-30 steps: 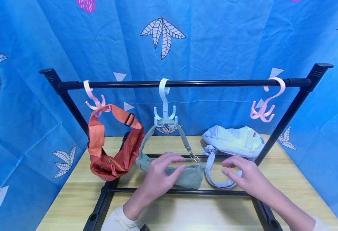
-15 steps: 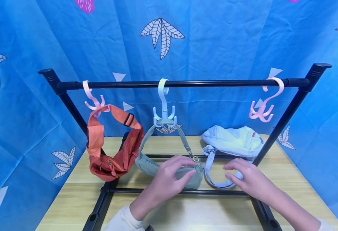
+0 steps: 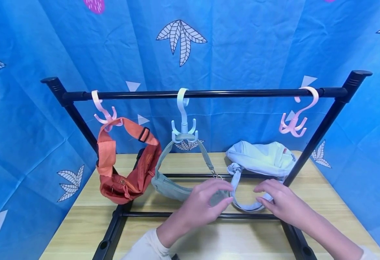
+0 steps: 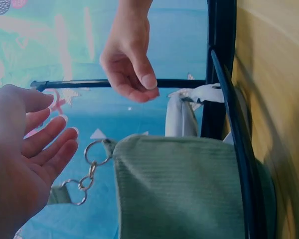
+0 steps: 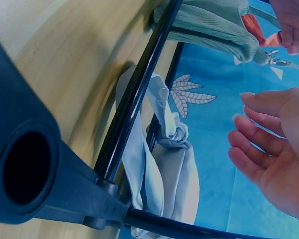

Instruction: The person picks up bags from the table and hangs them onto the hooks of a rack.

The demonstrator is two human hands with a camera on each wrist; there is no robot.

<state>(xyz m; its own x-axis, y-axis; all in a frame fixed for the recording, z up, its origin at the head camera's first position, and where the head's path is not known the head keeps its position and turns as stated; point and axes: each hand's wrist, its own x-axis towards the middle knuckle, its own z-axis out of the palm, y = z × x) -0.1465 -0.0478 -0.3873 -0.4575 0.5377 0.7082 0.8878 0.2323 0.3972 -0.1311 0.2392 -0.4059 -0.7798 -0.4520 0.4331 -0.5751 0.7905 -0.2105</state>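
Green corduroy bag (image 3: 172, 189) is suspended by its strap (image 3: 164, 155) from the blue hook (image 3: 184, 119), hence its raised position behind the left grip (image 3: 206, 202). The pale-blue bag (image 3: 259, 156) is laid beyond the right grip (image 3: 281, 200), apparently supported by the desk (image 3: 73, 231); its knotted strap (image 3: 248, 207) was presumably shortened thus. Both grips are loosely spread, nothing held. Counted: three bags, three hooks, one rack (image 3: 138, 95).

A long, ribbed sage-green bag (image 4: 174, 186) hangs by its strap (image 3: 205, 155) from a light blue hook (image 3: 183, 117), metal rings (image 4: 91, 170) linking strap to body at the end near the left hand (image 3: 204, 204). To its right, as I watch from afar, a pale blue bag (image 3: 263, 157) lies toward the back of the wooden table (image 3: 76, 220), its knotted strap (image 3: 249, 207) looping forward near the right hand (image 3: 282, 202).
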